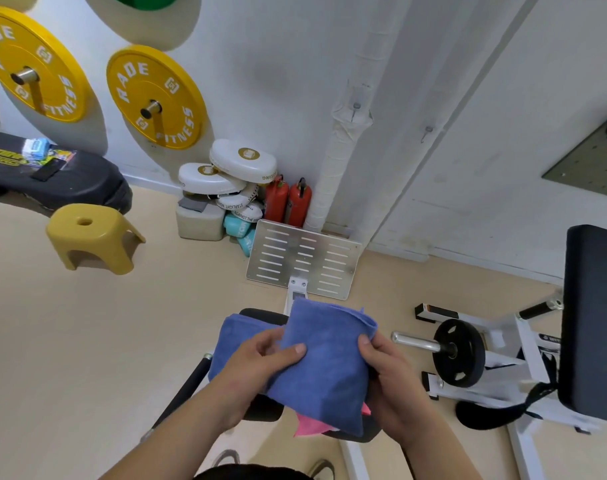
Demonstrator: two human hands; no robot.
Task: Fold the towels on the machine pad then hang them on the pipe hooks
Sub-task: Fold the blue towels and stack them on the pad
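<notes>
1. Towel point(324, 358), blue and folded into a thick rectangle, sits over the pad point(262, 412) and hides most of it. Whether it rests on the pad or is lifted clear, I cannot tell. Its far edge shows loose layered hems, and its near edge reaches past the pad's front.
2. Floor point(87, 341) spreads bare and wide left of the pad. Right of the pad, a weight machine point(523, 341) with a black disc stands close.
3. Pipe point(343, 140), wrapped in white, runs up the wall well beyond the pad.
4. Footplate point(305, 259), slotted metal, stands between the pad and the pipe. Its lower edge is near the towel's far edge.
5. Left hand point(257, 368) grips the towel's left edge, thumb on top and fingers curled into the fold.
6. Right hand point(390, 379) clamps the right edge, thumb on top, fingers hidden beneath.
7. Second towel point(239, 330), also blue, lies at the pad's left side, touching the held one.
8. Pink towel point(310, 426) peeks from under the blue one at the pad's near edge.
9. Hooks point(355, 109): one on the pipe, another just to its right on the wall, both high above the pad.
</notes>
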